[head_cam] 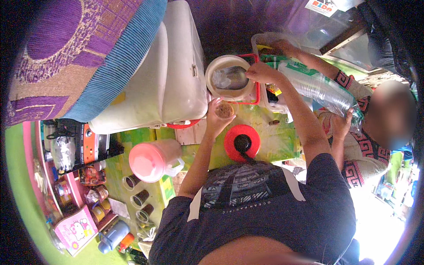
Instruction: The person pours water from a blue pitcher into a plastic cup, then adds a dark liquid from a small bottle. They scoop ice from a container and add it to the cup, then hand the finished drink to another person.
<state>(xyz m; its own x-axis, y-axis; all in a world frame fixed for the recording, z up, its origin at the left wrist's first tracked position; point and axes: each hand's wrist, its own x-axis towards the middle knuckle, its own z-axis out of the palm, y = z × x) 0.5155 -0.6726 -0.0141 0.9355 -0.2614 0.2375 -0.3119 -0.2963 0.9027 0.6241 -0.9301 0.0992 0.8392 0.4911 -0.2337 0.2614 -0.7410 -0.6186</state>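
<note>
My left hand (pixel 216 121) is wrapped around a clear plastic cup (pixel 224 110) with brown contents in it. Just beyond the cup stands a round cream tub (pixel 212 74), and inside it are clear, ice-like pieces (pixel 222 79). The fingers of my right hand (pixel 263 73) are curled over the tub's right side, on the end of a grey scoop-like vessel (pixel 239 78); its full shape is hard to make out. Nearer to me, between my arms, lies a red ring-shaped lid or dish (pixel 228 145) with a black round centre (pixel 242 142).
A large white cooler box (pixel 184 66) borders my left side. Left lie a pink-lidded pitcher (pixel 147 162) and several dark-filled cups (pixel 139 198). At right, another person's hand (pixel 343 124) holds a sleeve of stacked plastic cups (pixel 311 82); the other arm reaches into a clear container (pixel 260 41).
</note>
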